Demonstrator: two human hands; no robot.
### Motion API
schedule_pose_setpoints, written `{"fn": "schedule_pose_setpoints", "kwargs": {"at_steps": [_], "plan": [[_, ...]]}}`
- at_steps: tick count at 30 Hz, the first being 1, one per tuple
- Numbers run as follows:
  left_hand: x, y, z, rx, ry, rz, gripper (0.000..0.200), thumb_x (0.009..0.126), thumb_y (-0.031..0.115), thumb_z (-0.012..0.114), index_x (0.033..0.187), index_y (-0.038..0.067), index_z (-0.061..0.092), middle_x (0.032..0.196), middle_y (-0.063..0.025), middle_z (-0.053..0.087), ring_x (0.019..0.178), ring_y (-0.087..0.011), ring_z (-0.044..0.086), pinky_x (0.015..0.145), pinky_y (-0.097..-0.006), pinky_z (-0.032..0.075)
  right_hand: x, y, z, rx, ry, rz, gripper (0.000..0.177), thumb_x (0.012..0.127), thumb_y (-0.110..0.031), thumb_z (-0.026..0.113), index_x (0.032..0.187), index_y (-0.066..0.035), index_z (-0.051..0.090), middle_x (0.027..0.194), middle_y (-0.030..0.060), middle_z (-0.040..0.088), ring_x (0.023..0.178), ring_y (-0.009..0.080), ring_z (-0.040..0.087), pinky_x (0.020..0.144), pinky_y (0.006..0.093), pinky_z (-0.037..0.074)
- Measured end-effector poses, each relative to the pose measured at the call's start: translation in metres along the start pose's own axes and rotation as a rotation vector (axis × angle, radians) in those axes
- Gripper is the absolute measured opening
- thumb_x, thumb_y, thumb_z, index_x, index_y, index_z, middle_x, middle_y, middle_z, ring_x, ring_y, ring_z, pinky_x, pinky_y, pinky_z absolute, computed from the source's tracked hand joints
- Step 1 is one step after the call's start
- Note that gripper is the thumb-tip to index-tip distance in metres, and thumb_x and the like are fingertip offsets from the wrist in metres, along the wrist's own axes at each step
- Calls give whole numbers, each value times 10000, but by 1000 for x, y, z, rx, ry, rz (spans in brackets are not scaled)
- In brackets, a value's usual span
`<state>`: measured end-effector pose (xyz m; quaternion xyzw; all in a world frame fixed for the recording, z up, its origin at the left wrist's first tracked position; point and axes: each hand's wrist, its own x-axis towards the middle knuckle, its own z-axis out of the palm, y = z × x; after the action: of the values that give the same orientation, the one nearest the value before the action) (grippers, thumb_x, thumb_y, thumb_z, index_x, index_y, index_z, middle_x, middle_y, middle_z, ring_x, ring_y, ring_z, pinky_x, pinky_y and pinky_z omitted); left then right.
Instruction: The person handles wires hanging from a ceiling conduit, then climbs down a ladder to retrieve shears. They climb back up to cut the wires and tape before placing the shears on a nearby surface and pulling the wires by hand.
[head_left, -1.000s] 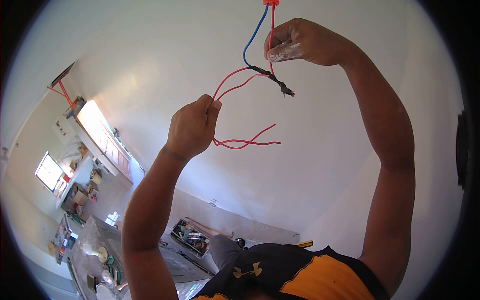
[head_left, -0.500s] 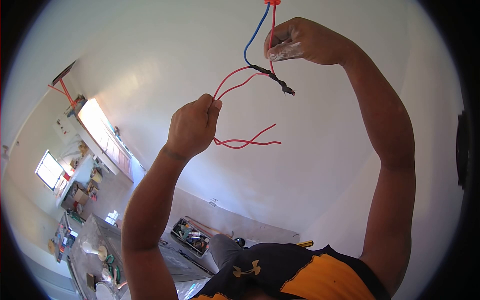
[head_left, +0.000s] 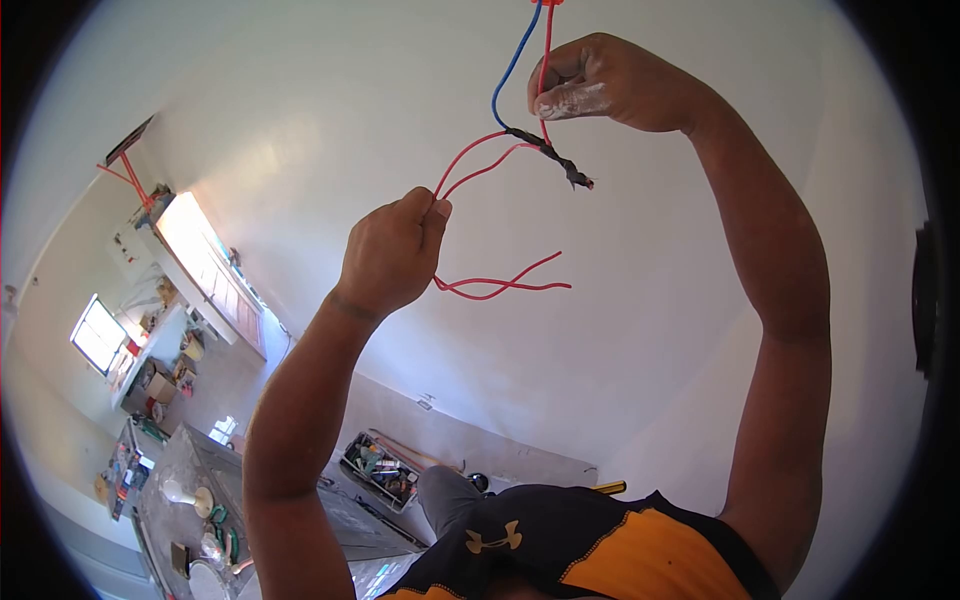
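Two red electrical wires [head_left: 467, 156] pass through my left hand [head_left: 393, 248], which is closed around them. Their loose ends [head_left: 515, 284] cross and stick out below the fist. Higher up on the right, my right hand [head_left: 590, 82] pinches a red wire [head_left: 548, 50] hanging from an orange fitting [head_left: 546, 3] at the top edge; white powder marks its thumb. A blue wire [head_left: 506, 75] comes down from the same fitting. Blue and red wires meet at a splice wrapped in black tape [head_left: 548, 152], whose frayed end points down to the right.
A toolbox [head_left: 382, 468] full of tools stands on the floor by the wall. At lower left, a grey surface [head_left: 165, 520] carries a light bulb on a round base [head_left: 188, 496] and green-handled tools. Beyond are a doorway [head_left: 205, 245] and a window [head_left: 98, 334].
My left hand has shifted slightly to the right with the red wires, and their loose ends moved along. My right hand stays almost still on its wire.
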<state>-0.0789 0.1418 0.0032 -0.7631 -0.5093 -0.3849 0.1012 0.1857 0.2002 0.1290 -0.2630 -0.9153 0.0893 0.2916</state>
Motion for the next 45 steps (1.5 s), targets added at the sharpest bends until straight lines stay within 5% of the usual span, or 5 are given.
{"fn": "schedule_pose_setpoints", "kwargs": {"at_steps": [23, 40, 41, 43, 45], "plan": [[-16, 1, -4, -56, -237, 88, 283, 1013, 282, 503, 907, 37, 597, 723, -201, 638, 723, -422, 627, 682, -514, 489, 19, -33, 10, 191, -185, -11, 250, 895, -215, 730, 1019, 1, 742, 937, 91, 745, 928, 158, 679, 885, 324, 512], [-108, -59, -40, -496, -175, -269, 400, 927, 391, 672, 921, -8, 660, 761, -43, 609, 714, -109, 541, 635, -298, 465, 14, -62, 56, -245, 3, -45, 168, 834, -158, 755, 839, -9, 678, 784, 58, 657, 735, 154, 593, 680, 349, 482], [-119, -52, -46, -565, -183, -341, 416, 923, 396, 664, 931, -20, 674, 775, -73, 621, 726, -130, 554, 651, -316, 476, 11, -44, 59, -339, 94, -304, 187, 851, -179, 725, 806, -20, 638, 773, 55, 622, 718, 159, 562, 662, 351, 461], [-136, -66, -42, -602, -78, -260, 446, 919, 404, 651, 978, -38, 670, 867, -143, 661, 801, -204, 617, 719, -359, 510, 43, -21, 39, -288, -313, 73, 352, 809, -322, 758, 972, -12, 722, 1085, 133, 652, 963, 178, 588, 852, 378, 465], [-152, -76, -39, -590, -30, -293, 469, 905, 423, 658, 1012, -34, 667, 978, -194, 678, 927, -274, 648, 811, -386, 523, 29, -33, 48, -147, -255, -72, 205, 830, -162, 716, 908, 26, 691, 950, 104, 645, 849, 167, 574, 769, 341, 480]]}}
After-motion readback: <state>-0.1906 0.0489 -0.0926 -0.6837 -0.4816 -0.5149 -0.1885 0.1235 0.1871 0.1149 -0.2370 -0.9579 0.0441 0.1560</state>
